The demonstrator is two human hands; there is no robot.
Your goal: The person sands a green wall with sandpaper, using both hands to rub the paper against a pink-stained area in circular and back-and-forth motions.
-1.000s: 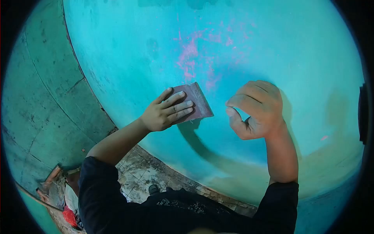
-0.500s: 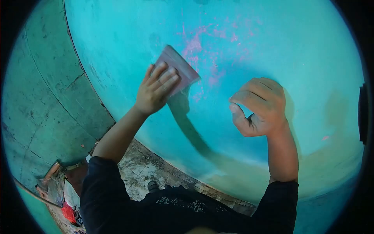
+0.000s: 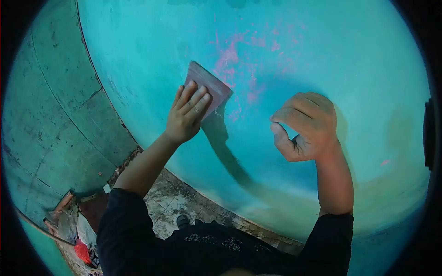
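My left hand (image 3: 186, 112) lies with its fingers stretched over a pinkish-brown sheet of sandpaper (image 3: 214, 87), pressing it flat to the turquoise wall (image 3: 276, 193). The sheet's upper and right corners stick out beyond the fingertips. Patches of pink (image 3: 235, 50) show through the wall's paint just right of the sheet. Farther right, my right hand (image 3: 308, 126) is closed against or close to the wall, thumb and forefinger curled into a ring. Only wall colour shows through the ring, and the other fingers are folded.
A darker green wall (image 3: 55, 92) meets the turquoise one at the left. Below is a dirty tiled floor (image 3: 168, 202) with a foot on it. At lower left lie a red plastic scrap (image 3: 82, 250), a brownish pipe (image 3: 62, 202) and other debris. A dark object (image 3: 429, 133) edges the right side.
My left hand and the sandpaper have slid slightly down the wall, with the sheet's upper corner now lower and farther left. The right hand has hardly moved.
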